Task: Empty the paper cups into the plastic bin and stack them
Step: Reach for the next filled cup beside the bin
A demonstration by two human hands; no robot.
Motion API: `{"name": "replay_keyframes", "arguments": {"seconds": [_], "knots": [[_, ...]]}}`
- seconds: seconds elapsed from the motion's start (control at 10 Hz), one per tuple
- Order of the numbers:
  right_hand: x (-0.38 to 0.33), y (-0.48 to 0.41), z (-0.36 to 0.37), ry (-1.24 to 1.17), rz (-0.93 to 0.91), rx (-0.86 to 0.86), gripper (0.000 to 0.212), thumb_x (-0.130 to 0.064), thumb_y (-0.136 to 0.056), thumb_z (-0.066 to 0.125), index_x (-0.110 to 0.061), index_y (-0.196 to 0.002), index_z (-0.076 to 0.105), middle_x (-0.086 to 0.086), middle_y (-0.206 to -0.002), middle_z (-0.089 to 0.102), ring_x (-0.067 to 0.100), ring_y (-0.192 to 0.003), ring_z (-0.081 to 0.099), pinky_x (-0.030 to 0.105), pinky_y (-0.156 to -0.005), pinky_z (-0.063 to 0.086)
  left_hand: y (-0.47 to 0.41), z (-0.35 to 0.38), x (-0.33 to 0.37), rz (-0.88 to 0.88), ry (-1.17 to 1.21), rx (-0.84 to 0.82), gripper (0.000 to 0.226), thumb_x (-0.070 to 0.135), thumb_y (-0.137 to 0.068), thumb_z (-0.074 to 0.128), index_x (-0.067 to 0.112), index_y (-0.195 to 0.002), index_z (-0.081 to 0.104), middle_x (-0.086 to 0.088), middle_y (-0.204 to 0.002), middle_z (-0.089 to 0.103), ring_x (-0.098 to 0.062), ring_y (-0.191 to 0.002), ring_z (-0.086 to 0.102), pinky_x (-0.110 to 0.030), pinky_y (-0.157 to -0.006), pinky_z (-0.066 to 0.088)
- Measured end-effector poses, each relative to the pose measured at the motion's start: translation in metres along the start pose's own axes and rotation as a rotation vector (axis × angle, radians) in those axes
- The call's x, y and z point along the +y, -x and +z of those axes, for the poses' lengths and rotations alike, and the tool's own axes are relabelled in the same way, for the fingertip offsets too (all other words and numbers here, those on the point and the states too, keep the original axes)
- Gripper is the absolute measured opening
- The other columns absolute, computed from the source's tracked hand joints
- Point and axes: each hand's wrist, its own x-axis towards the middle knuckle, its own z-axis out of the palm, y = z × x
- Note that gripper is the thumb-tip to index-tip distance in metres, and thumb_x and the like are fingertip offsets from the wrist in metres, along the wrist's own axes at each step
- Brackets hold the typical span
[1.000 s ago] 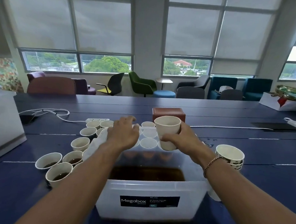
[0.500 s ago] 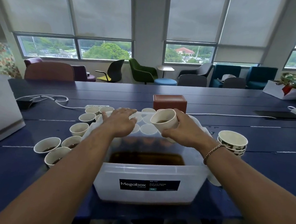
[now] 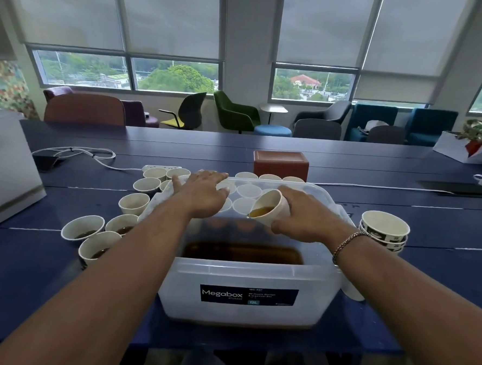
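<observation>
While the right hand (image 3: pixel 308 214) hovers over the plastic bin (image 3: pixel 250 281) mid-frame, its fingers (image 3: pixel 290 193) wrap a paper cup (image 3: pixel 269 208) tipped leftward above the brown liquid (image 3: pixel 244 251); the left hand (image 3: pixel 202 197) lies flat, fingers straight, by the far rim.

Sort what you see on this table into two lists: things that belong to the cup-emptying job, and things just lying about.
Job:
held cup, tilted over the bin
right hand, gripping it
left hand, at the bin's far rim
full cups, at left
stack of empties, at right

Lying about:
brown box
power strip
cable
grey box
</observation>
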Motion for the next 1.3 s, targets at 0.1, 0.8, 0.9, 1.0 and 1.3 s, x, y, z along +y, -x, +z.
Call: {"name": "replay_keyframes", "arguments": {"seconds": [0.1, 0.8, 0.9, 1.0, 1.3], "knots": [[0.0, 0.0004, -0.0002, 0.05, -0.02, 0.014, 0.049, -0.044, -0.081, 0.071, -0.025, -0.122, 0.052, -0.003, -0.118, 0.061, 0.013, -0.101, 0.055, 0.036, -0.093, 0.047, -0.0009, 0.0011, -0.0003, -0.002, -0.007, -0.001, 0.05, 0.048, -0.104, 0.033, 0.039, -0.152, 0.025, 0.007, -0.164, 0.015, -0.022, -0.152, 0.007, -0.063, -0.114, -0.009], [0.0047, -0.0038, 0.0005, 0.25, 0.038, 0.291, 0.065, -0.045, -0.076, 0.075, -0.029, -0.128, 0.039, -0.001, -0.12, 0.057, 0.015, -0.103, 0.052, 0.041, -0.085, 0.054, -0.0015, 0.0035, -0.0035, 0.018, 0.006, -0.012, 0.051, 0.047, -0.104, 0.031, 0.038, -0.153, 0.022, 0.006, -0.165, 0.012, -0.02, -0.153, 0.003, -0.06, -0.116, -0.009], [0.0039, -0.0033, -0.0002, 0.26, 0.046, 0.294, 0.065, -0.043, -0.077, 0.075, -0.028, -0.129, 0.039, 0.0, -0.121, 0.056, 0.016, -0.106, 0.051, 0.039, -0.086, 0.052, -0.0015, 0.0036, -0.0044, 0.02, 0.008, -0.012, 0.051, 0.047, -0.104, 0.031, 0.038, -0.153, 0.022, 0.007, -0.165, 0.012, -0.019, -0.152, 0.004, -0.06, -0.116, -0.009], [0.0025, -0.003, -0.0004, 0.281, 0.051, 0.299, 0.067, -0.043, -0.078, 0.075, -0.029, -0.131, 0.038, 0.0, -0.124, 0.054, 0.017, -0.108, 0.05, 0.038, -0.087, 0.051, -0.0011, 0.0032, -0.0047, 0.021, 0.006, -0.016, 0.051, 0.047, -0.104, 0.032, 0.037, -0.154, 0.022, 0.006, -0.165, 0.012, -0.019, -0.152, 0.004, -0.059, -0.116, -0.008], [0.0019, -0.0024, -0.0008, 0.301, 0.053, 0.31, 0.066, -0.042, -0.078, 0.074, -0.029, -0.131, 0.037, 0.0, -0.124, 0.053, 0.018, -0.11, 0.049, 0.039, -0.087, 0.051, -0.0013, 0.0032, -0.0043, 0.017, -0.002, -0.017, 0.052, 0.049, -0.104, 0.031, 0.038, -0.154, 0.021, 0.007, -0.165, 0.011, -0.02, -0.153, 0.003, -0.059, -0.116, -0.009]]}}
